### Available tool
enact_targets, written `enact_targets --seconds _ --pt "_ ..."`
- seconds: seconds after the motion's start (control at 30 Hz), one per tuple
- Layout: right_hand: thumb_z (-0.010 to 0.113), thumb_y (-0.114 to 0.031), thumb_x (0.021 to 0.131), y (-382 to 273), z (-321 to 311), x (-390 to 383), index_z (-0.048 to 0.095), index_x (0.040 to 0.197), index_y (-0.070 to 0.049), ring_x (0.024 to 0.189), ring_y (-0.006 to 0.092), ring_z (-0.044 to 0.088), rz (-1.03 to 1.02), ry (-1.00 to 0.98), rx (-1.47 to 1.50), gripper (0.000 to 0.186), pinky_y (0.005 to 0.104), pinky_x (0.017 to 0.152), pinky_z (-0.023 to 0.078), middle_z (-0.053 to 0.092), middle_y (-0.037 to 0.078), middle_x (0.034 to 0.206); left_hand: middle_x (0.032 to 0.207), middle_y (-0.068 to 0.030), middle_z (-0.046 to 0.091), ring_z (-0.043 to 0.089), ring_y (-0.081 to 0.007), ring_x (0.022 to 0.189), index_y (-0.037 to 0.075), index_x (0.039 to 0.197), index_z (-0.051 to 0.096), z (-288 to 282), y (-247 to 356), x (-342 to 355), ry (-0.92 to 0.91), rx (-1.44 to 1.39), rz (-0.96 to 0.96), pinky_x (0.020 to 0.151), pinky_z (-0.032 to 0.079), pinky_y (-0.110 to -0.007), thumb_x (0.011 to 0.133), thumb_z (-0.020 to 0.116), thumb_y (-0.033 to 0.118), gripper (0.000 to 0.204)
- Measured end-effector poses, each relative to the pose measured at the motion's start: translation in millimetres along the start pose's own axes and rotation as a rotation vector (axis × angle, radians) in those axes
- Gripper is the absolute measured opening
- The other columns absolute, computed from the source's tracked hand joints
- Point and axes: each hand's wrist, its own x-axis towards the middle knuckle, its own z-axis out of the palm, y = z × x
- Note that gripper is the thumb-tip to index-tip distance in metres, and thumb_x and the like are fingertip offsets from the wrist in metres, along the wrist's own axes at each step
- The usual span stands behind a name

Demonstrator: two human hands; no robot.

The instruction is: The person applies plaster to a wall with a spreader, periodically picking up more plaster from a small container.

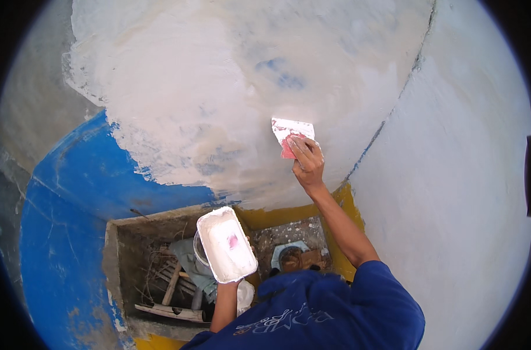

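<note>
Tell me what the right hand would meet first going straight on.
Beyond the scraper it holds, the right hand would likely meet the whitish wall, though depth and any contact are unclear.

Light's bright, soft & fairly even; source out of frame, dir. unclear. White tray (209, 248) at approx. 7 o'clock nr blown out, ditto parts of scraper (289, 129) at 1 o'clock. Pale wall (172, 70) toward 12 v. low contrast. Deepest shadow inside concrete basin (131, 256), 7–8 o'clock, so detail there's murky. Right hand (308, 160) reasonably sharp, no obvious motion blur. Fisheye distortion: edges bow toward rim, black vignette fills corners, detail softer nr 9 & 3.
</note>
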Motion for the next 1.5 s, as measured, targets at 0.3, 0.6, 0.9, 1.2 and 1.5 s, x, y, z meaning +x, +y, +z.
enact_targets --seconds 0.3,0.6,0.9,1.2,1.5 --pt "0.059 0.011 0.066 18.7 -3.6 31.9 0.075 0.113 -0.008 0.103 0.0304 0.064 0.013 0.238 -0.163 0.053 0.0408 0.084 0.056 0.074 0.006 0.114 0.139 -0.0205 0.053 0.058 -0.0411 0.115 0.014 0.148 0.045 -6.4 0.4 3.0 -0.05 0.069 -0.001 0.09 0.051 -0.064 0.096 0.05 0.061 0.071" --pt "0.059 0.013 0.065 20.3 -30.5 59.4 0.074 0.115 -0.008 0.101 0.0305 0.064 -0.104 0.209 -0.058 0.056 0.0393 0.087 0.054 0.074 0.007 0.115 0.141 -0.0202 0.052 0.058 -0.0408 0.118 0.015 0.149 0.044 -5.2 8.0 2.5 -0.112 0.044 -0.058 0.094 0.05 -0.064 0.096 0.049 0.061 0.07" --pt "0.058 0.012 0.063 -14.4 1.4 8.0 0.075 0.11 -0.007 0.099 0.0299 0.065 -0.134 -0.163 0.02 0.053 0.0382 0.083 0.056 0.074 0.006 0.113 0.141 -0.0204 0.052 0.057 -0.0416 0.117 0.014 0.149 0.044 -11.0 8.0 -2.0 -0.024 0.03 -0.051 0.094 0.05 -0.065 0.096 0.05 0.062 0.072" --pt "0.064 0.015 0.081 70.1 -55.5 97.8 0.074 0.115 -0.002 0.098 0.0277 0.065 0.116 0.443 -0.2 0.04 0.036 0.085 0.053 0.075 0.011 0.108 0.141 -0.0217 0.052 0.057 -0.0423 0.118 0.016 0.15 0.043 -8.1 7.3 -5.0 -0.074 -0.011 -0.059 0.094 0.048 -0.067 0.095 0.049 0.063 0.072" --pt "0.06 0.014 0.064 -21.7 16.2 5.4 0.075 0.113 -0.007 0.102 0.03 0.064 0.009 0.027 0.07 0.056 0.0399 0.086 0.056 0.074 0.008 0.112 0.142 -0.0225 0.051 0.059 -0.043 0.118 0.015 0.151 0.042 1.3 1.5 0.4 -0.038 0.006 -0.047 0.092 0.05 -0.067 0.096 0.048 0.063 0.072"
